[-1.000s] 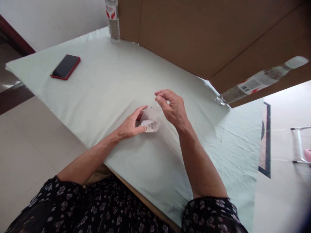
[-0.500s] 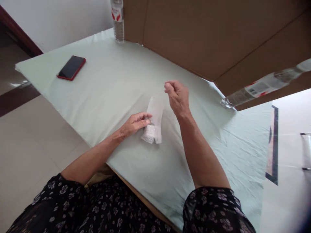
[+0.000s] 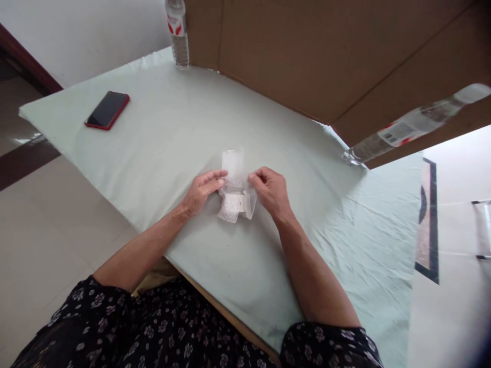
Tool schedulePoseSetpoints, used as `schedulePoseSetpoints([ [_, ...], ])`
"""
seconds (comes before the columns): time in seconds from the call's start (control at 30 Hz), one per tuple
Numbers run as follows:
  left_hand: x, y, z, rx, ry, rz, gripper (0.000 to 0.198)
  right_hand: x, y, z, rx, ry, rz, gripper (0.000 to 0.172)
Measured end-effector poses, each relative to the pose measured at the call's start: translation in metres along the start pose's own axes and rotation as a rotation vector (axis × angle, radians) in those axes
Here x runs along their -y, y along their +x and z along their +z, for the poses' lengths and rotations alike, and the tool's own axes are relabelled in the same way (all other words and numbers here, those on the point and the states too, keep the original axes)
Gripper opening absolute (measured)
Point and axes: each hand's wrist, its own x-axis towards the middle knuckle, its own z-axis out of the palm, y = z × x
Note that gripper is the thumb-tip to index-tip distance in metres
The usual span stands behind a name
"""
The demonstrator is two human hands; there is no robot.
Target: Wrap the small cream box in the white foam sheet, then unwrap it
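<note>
A small white packet in a clear plastic bag [image 3: 233, 199] lies on the pale green table cloth [image 3: 172, 133] in front of me. My left hand [image 3: 200, 191] rests on the bag's left side with fingers stretched flat against it. My right hand [image 3: 268, 188] is at the bag's right side, fingers curled and pinching the plastic. The bag's open top [image 3: 233, 159] sticks up past both hands.
A red phone [image 3: 106, 110] lies at the table's far left. A water bottle [image 3: 177, 31] stands at the back by a large cardboard sheet [image 3: 307, 56]. A second bottle [image 3: 406, 128] lies tilted at the right against the cardboard. Floor shows left and right.
My right hand came down from above the table to the bag and pinched its right side. The bag shifted slightly and my left hand spread flat on it.
</note>
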Motion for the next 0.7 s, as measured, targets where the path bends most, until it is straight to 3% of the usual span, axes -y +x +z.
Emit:
schedulePoseSetpoints([
  [0.1, -0.002, 0.003, -0.002, -0.134, 0.076, 0.014, 0.036, -0.015, -0.001, -0.008, -0.011, 0.363, 0.195, 0.024],
  [0.2, -0.004, 0.002, -0.003, -0.206, 0.280, 0.084, 0.032, -0.024, -0.007, -0.009, -0.006, 0.478, 0.325, 0.027],
  [0.33, -0.008, -0.005, 0.001, -0.260, 0.542, 0.288, 0.037, -0.023, -0.011, -0.003, -0.030, 0.480, 0.322, 0.027],
  [0.47, -0.010, -0.009, 0.008, -0.151, 0.622, 0.238, 0.039, -0.019, -0.012, 0.000, -0.052, 0.508, 0.291, 0.024],
  [0.63, -0.009, -0.008, 0.011, -0.158, 0.658, 0.200, 0.013, -0.018, -0.013, 0.001, -0.045, 0.450, 0.255, 0.025],
  [0.7, -0.010, -0.007, 0.009, -0.185, 0.621, 0.183, 0.013, -0.020, -0.012, -0.001, -0.065, 0.401, 0.239, 0.026],
])
